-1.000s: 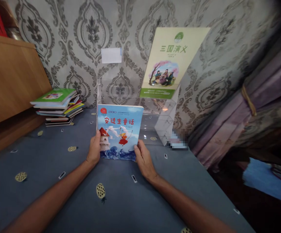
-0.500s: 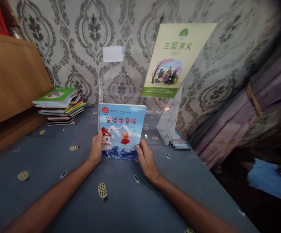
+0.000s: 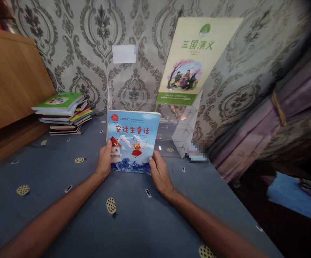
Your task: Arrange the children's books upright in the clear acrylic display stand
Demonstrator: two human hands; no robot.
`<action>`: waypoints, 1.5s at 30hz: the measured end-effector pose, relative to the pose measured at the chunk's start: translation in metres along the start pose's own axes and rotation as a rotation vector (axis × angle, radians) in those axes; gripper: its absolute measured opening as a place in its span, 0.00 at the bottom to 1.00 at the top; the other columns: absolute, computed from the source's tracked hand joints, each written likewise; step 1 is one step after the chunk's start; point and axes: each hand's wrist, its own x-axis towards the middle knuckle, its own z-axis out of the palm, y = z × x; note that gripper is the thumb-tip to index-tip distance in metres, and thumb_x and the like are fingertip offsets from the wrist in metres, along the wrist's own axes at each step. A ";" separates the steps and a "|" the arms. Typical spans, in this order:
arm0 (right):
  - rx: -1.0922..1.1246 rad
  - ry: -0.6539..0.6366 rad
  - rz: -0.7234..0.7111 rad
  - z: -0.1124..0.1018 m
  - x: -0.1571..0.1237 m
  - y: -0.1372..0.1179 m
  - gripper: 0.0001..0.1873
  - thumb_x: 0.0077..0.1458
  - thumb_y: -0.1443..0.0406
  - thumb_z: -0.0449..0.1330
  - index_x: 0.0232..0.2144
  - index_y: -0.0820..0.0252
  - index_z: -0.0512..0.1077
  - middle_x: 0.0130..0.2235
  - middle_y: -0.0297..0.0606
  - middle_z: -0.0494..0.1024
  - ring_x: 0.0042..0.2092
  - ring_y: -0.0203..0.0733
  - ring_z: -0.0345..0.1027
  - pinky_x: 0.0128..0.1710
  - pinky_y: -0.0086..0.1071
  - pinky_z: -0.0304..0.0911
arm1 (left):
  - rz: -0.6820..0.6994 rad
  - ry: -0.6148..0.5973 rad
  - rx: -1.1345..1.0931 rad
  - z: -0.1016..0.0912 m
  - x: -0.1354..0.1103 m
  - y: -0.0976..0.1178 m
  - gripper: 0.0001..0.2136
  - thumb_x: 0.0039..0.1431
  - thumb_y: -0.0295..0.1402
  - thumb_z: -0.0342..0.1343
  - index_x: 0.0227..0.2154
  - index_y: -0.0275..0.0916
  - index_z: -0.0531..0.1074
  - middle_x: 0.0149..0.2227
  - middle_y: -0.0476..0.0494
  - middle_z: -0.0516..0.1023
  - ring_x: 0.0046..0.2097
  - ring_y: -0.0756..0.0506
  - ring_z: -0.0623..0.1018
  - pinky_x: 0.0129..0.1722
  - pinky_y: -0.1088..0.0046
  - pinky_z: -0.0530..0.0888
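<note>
A blue children's book [image 3: 132, 141] with red Chinese lettering is held upright between my two hands, its front cover facing me. My left hand [image 3: 104, 158] grips its left edge, the thumb along the cover. On the lower right edge my right hand [image 3: 160, 172] is closed, its thumb at the front; the fingers behind are partly hidden. Just behind the book stands a clear tiered display rack [image 3: 183, 132], partly covered by it. A cream and green book [image 3: 198, 59] leans in the rack's upper right part.
A stack of books [image 3: 64, 111] lies at the left beside a wooden cabinet [image 3: 10, 68]. A white label [image 3: 124, 54] shows at the rack's top left. Patterned cloth [image 3: 85, 200] covers the surface; a tied curtain [image 3: 265, 114] hangs at the right.
The whole view has shifted slightly, so everything sits a little higher and further left. Both hands still hold the blue book in nearly the same place before the rack.
</note>
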 end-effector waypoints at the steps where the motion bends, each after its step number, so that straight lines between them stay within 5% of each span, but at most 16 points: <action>1: -0.004 0.007 -0.006 0.000 0.000 0.000 0.15 0.65 0.57 0.46 0.43 0.57 0.68 0.35 0.37 0.74 0.34 0.43 0.67 0.36 0.36 0.63 | 0.002 -0.008 0.003 0.000 0.000 0.000 0.33 0.48 0.66 0.56 0.30 0.35 0.78 0.22 0.45 0.79 0.22 0.48 0.77 0.20 0.77 0.72; 45: -0.002 -0.023 0.027 -0.001 0.000 0.000 0.13 0.66 0.59 0.45 0.44 0.57 0.66 0.34 0.36 0.73 0.35 0.43 0.68 0.33 0.34 0.61 | -0.015 -0.037 -0.060 -0.001 0.000 0.004 0.20 0.41 0.50 0.70 0.25 0.35 0.78 0.22 0.51 0.74 0.24 0.52 0.73 0.24 0.79 0.69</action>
